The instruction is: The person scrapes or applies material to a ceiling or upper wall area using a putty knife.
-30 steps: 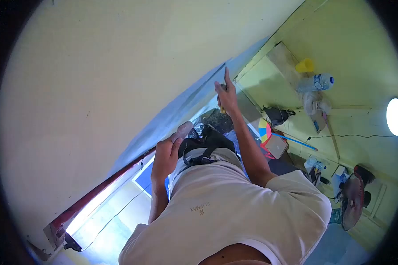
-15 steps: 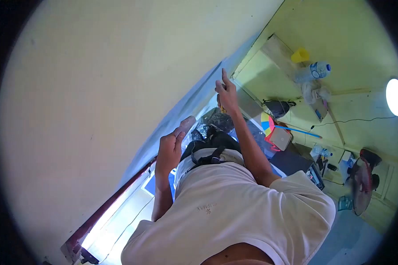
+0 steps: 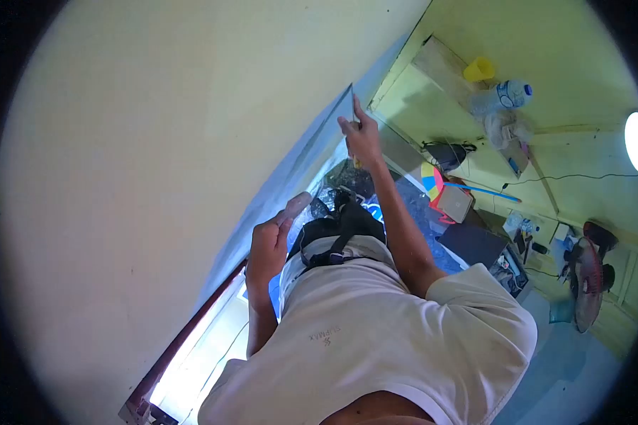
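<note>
My right hand (image 3: 364, 140) is closed around a thin-bladed putty knife (image 3: 353, 103), with a bit of yellow handle showing below the fist. Its index finger stretches along the blade, whose tip overlaps the blue band (image 3: 312, 145) at the edge of the cream wall (image 3: 156, 142). Lower and to the left, my left hand (image 3: 268, 248) is wrapped around a grey, flat, round-ended piece (image 3: 299, 204), which points up toward the same band. I cannot tell what that piece is. The two hands are apart.
A shelf board (image 3: 439, 67) on the right wall bears a yellow cup (image 3: 480, 69) and a large plastic bottle (image 3: 503, 96). Lower right are a dark box-like unit (image 3: 475, 248) and a fan (image 3: 588, 283). Black plastic (image 3: 351, 180) lies near my feet.
My right hand has gone slightly up along the blue band, and the knife blade now shows more plainly. The left hand keeps its grip, nearly in place. The view has shifted a little.
</note>
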The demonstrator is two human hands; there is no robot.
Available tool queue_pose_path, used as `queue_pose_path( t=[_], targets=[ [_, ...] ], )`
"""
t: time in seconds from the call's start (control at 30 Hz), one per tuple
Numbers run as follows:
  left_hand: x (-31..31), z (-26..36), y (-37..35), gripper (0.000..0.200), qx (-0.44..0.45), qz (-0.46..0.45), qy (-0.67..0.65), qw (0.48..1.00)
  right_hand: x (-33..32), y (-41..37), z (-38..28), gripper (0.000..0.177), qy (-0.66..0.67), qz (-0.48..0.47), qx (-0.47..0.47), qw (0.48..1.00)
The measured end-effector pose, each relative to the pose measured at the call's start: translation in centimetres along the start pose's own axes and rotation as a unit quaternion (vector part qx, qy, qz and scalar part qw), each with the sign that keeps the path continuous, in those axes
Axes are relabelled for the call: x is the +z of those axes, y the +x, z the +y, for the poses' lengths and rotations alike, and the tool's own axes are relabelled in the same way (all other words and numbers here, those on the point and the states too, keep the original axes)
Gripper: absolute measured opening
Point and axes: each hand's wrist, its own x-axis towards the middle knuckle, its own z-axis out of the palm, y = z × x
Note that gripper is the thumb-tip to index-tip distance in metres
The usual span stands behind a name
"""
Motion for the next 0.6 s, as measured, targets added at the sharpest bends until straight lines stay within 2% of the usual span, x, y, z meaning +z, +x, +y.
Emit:
queue_pose_path(
  t=[0.03,0.07,0.2,0.27,0.33,0.4,0.47,0.57,0.6],
  targets=[
    [0.0,0.1,0.2,0.031,0.019,0.010,-0.015,1.000,0.0,-0.2,0.0,0.073,0.003,-0.012,0.002,1.000],
    [-0.3,0.1,0.2,0.031,-0.046,-0.029,0.029,0.998,0.0,-0.1,1.8,0.073,0.017,-0.028,0.000,0.999],
    [0.6,-1.0,0.4,0.031,-0.025,-0.012,0.010,1.000,-0.3,0.4,-0.3,0.074,-0.028,-0.005,0.009,1.000],
    [0.6,-0.8,0.6,0.031,-0.025,-0.019,0.015,0.999,0.1,0.0,-0.1,0.074,-0.004,-0.002,0.019,1.000],
    [1.0,-1.1,0.8,0.031,0.015,0.002,-0.004,1.000,0.0,0.1,1.2,0.074,-0.003,-0.020,0.007,1.000],
    [1.0,-0.9,1.5,0.031,0.051,0.022,-0.014,0.998,0.1,1.2,2.1,0.074,-0.039,-0.009,-0.058,0.998],
    [1.0,-0.1,1.6,0.030,0.071,0.037,-0.021,0.997,-0.1,1.2,1.9,0.074,-0.011,-0.002,-0.018,1.000],
    [0.6,-0.6,1.2,0.029,-0.060,-0.039,0.044,0.996,0.4,0.8,1.2,0.074,0.031,0.009,-0.029,0.999],
    [0.5,-0.5,1.3,0.029,-0.053,-0.037,0.047,0.997,0.5,1.0,2.4,0.074,0.015,-0.001,-0.045,0.999]
  ],
)
